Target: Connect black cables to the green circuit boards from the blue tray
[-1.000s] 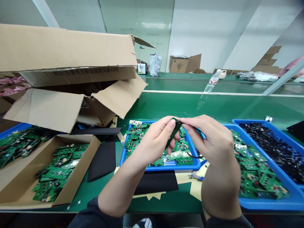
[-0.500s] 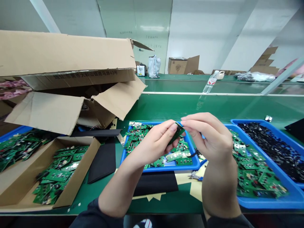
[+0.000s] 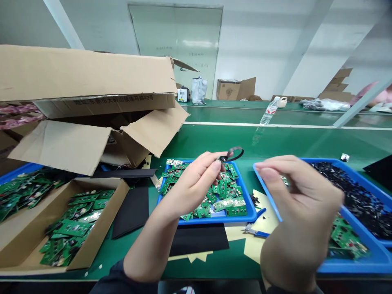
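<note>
My left hand [image 3: 199,175] is closed above the middle blue tray [image 3: 211,219]. It grips a circuit board [image 3: 223,158], seen almost edge-on and mostly covered by the fingers. From the board's end a thin black strip [image 3: 238,148] curls up in a loop. To the right, in front of the right-hand tray, hangs my right hand [image 3: 300,196], its thumb and forefinger pressed together. Whatever lies in that pinch, if anything, is hidden. Beneath my left hand, several green circuit boards [image 3: 229,206] lie loosely piled in the middle tray.
Blue-handled cutters [image 3: 257,232] lie on yellow paper between the trays. Right are a tray of boards [image 3: 349,239] and a tray of black parts [image 3: 352,192]. A carton of boards [image 3: 101,220] stands left, below a large open box [image 3: 85,73]. A bottle [image 3: 270,110] stands behind.
My right hand has moved away from the board, right and toward me. The board in my left hand has turned edge-on, and its black strip now loops upward.
</note>
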`<move>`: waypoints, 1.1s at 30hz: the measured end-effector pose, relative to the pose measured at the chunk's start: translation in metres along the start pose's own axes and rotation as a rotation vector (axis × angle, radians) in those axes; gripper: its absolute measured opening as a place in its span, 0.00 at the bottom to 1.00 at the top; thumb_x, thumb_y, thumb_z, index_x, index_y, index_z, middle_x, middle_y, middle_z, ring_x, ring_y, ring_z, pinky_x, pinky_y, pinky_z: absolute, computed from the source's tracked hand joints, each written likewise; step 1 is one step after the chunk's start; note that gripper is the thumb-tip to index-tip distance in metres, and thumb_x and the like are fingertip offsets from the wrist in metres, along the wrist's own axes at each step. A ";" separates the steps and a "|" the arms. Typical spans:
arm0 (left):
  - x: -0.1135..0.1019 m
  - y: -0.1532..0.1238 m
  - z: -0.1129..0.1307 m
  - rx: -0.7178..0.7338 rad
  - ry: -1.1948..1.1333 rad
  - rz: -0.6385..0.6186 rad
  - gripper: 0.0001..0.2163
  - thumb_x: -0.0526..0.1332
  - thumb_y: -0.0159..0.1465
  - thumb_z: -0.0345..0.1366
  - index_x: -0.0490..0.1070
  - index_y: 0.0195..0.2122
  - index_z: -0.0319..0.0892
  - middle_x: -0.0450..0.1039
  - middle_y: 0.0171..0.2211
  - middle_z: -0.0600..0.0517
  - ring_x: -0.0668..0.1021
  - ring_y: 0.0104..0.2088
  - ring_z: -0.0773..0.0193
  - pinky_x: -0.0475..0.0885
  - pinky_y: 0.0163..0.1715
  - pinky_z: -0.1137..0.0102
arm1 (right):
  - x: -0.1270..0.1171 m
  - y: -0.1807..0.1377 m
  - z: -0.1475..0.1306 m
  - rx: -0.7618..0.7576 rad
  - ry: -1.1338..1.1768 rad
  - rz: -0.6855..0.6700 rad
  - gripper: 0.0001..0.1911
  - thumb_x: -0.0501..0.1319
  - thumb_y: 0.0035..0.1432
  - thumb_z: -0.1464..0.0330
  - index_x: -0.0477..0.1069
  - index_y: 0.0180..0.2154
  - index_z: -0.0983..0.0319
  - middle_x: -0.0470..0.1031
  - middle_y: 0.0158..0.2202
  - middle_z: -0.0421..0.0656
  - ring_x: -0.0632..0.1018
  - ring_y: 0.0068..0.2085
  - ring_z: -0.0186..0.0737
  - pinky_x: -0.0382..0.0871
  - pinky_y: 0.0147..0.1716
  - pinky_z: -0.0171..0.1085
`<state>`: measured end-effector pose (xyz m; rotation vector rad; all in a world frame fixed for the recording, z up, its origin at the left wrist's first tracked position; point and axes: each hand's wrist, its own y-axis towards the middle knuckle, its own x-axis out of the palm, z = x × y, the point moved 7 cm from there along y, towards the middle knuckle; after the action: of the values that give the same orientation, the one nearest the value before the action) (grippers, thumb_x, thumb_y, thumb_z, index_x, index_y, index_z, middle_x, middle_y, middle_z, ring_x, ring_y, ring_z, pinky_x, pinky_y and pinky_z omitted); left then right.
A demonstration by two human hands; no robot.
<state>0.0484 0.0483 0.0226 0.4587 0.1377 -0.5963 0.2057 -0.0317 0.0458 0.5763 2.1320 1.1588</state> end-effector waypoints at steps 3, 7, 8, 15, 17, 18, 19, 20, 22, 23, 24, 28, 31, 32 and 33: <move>0.007 -0.003 0.007 0.074 0.090 -0.108 0.16 0.51 0.70 0.38 0.69 0.56 0.46 0.71 0.39 0.48 0.72 0.38 0.62 0.69 0.41 0.67 | 0.022 0.008 -0.005 0.061 0.057 -0.044 0.03 0.62 0.59 0.71 0.72 0.31 0.59 0.76 0.27 0.40 0.76 0.27 0.36 0.73 0.26 0.35; 0.012 -0.003 0.007 0.084 0.155 -0.173 0.17 0.54 0.69 0.38 0.65 0.59 0.48 0.70 0.44 0.47 0.72 0.44 0.60 0.69 0.45 0.66 | 0.028 0.011 0.003 0.119 0.109 -0.050 0.04 0.62 0.58 0.72 0.72 0.30 0.60 0.76 0.26 0.40 0.76 0.26 0.35 0.74 0.26 0.34; 0.013 -0.003 0.006 0.085 0.166 -0.175 0.17 0.55 0.69 0.38 0.65 0.59 0.48 0.69 0.45 0.47 0.72 0.44 0.60 0.69 0.45 0.66 | 0.027 0.011 0.005 0.125 0.115 -0.052 0.04 0.61 0.57 0.73 0.72 0.30 0.60 0.76 0.26 0.39 0.76 0.25 0.34 0.74 0.26 0.33; 0.010 0.000 -0.002 0.068 0.210 -0.131 0.18 0.56 0.68 0.39 0.64 0.59 0.48 0.64 0.47 0.45 0.71 0.46 0.59 0.70 0.44 0.65 | 0.028 0.011 0.007 0.172 0.159 -0.030 0.06 0.61 0.55 0.76 0.71 0.28 0.61 0.75 0.24 0.37 0.76 0.24 0.32 0.73 0.26 0.30; 0.010 0.000 -0.004 0.052 0.186 -0.130 0.18 0.56 0.68 0.39 0.64 0.59 0.48 0.65 0.47 0.45 0.71 0.47 0.59 0.70 0.44 0.65 | 0.031 0.011 0.009 0.193 0.178 -0.041 0.06 0.61 0.55 0.75 0.71 0.28 0.61 0.76 0.24 0.38 0.76 0.24 0.33 0.74 0.26 0.31; 0.010 0.000 -0.004 0.048 0.178 -0.127 0.18 0.56 0.68 0.39 0.64 0.59 0.47 0.65 0.47 0.45 0.71 0.47 0.59 0.70 0.45 0.65 | 0.032 0.011 0.010 0.206 0.188 -0.050 0.05 0.61 0.55 0.74 0.72 0.28 0.61 0.76 0.24 0.38 0.77 0.24 0.33 0.74 0.26 0.30; 0.010 0.001 -0.004 0.049 0.172 -0.124 0.18 0.56 0.68 0.39 0.64 0.58 0.47 0.66 0.47 0.45 0.71 0.47 0.59 0.70 0.45 0.65 | 0.032 0.011 0.011 0.220 0.200 -0.059 0.04 0.61 0.56 0.73 0.72 0.29 0.61 0.77 0.25 0.38 0.77 0.25 0.33 0.74 0.26 0.30; 0.010 0.001 -0.004 0.056 0.168 -0.120 0.18 0.57 0.68 0.39 0.64 0.58 0.47 0.66 0.47 0.46 0.71 0.47 0.59 0.70 0.45 0.65 | 0.033 0.010 0.013 0.235 0.216 -0.067 0.03 0.61 0.57 0.72 0.73 0.30 0.61 0.78 0.26 0.39 0.78 0.25 0.33 0.74 0.26 0.31; 0.009 0.001 -0.002 0.075 0.162 -0.104 0.18 0.57 0.68 0.38 0.65 0.58 0.47 0.66 0.47 0.46 0.71 0.47 0.59 0.70 0.45 0.66 | 0.034 0.009 0.014 0.247 0.255 -0.087 0.02 0.62 0.57 0.71 0.74 0.31 0.62 0.79 0.27 0.40 0.79 0.27 0.34 0.75 0.27 0.31; 0.008 0.001 -0.002 0.085 0.161 -0.097 0.18 0.57 0.68 0.38 0.65 0.58 0.48 0.66 0.46 0.46 0.71 0.47 0.60 0.70 0.44 0.66 | 0.034 0.009 0.014 0.244 0.269 -0.095 0.02 0.62 0.56 0.71 0.74 0.31 0.62 0.79 0.27 0.40 0.79 0.27 0.35 0.75 0.27 0.31; 0.008 0.001 -0.001 0.097 0.161 -0.093 0.18 0.57 0.67 0.37 0.65 0.58 0.48 0.66 0.46 0.46 0.71 0.47 0.60 0.70 0.43 0.67 | 0.034 0.009 0.014 0.236 0.274 -0.100 0.02 0.63 0.56 0.72 0.74 0.31 0.62 0.79 0.28 0.40 0.79 0.27 0.34 0.75 0.28 0.31; 0.008 0.001 0.001 0.113 0.177 -0.097 0.17 0.58 0.67 0.36 0.67 0.57 0.47 0.67 0.44 0.47 0.72 0.45 0.61 0.71 0.42 0.66 | 0.032 0.008 0.013 0.235 0.227 -0.112 0.04 0.62 0.56 0.74 0.73 0.31 0.61 0.78 0.28 0.38 0.77 0.27 0.32 0.74 0.29 0.30; 0.006 0.003 -0.001 0.087 0.182 -0.073 0.16 0.59 0.66 0.36 0.69 0.56 0.45 0.68 0.44 0.47 0.72 0.45 0.59 0.71 0.42 0.66 | 0.032 0.008 0.012 0.224 0.215 -0.143 0.04 0.62 0.57 0.74 0.72 0.30 0.61 0.76 0.28 0.38 0.76 0.27 0.32 0.73 0.29 0.30; 0.006 0.003 -0.001 0.082 0.177 -0.062 0.16 0.59 0.66 0.36 0.69 0.55 0.45 0.68 0.43 0.46 0.72 0.45 0.59 0.71 0.41 0.65 | 0.032 0.008 0.011 0.207 0.211 -0.148 0.04 0.61 0.57 0.74 0.72 0.30 0.61 0.76 0.28 0.38 0.76 0.28 0.32 0.72 0.30 0.31; 0.006 0.003 -0.002 0.079 0.165 -0.053 0.16 0.60 0.66 0.36 0.70 0.55 0.44 0.69 0.43 0.46 0.72 0.45 0.59 0.72 0.41 0.65 | 0.032 0.008 0.010 0.188 0.206 -0.152 0.04 0.61 0.57 0.74 0.72 0.31 0.61 0.76 0.28 0.39 0.76 0.28 0.33 0.72 0.30 0.31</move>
<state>0.0547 0.0487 0.0203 0.5822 0.2850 -0.6176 0.1909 -0.0015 0.0386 0.3818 2.4326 0.9764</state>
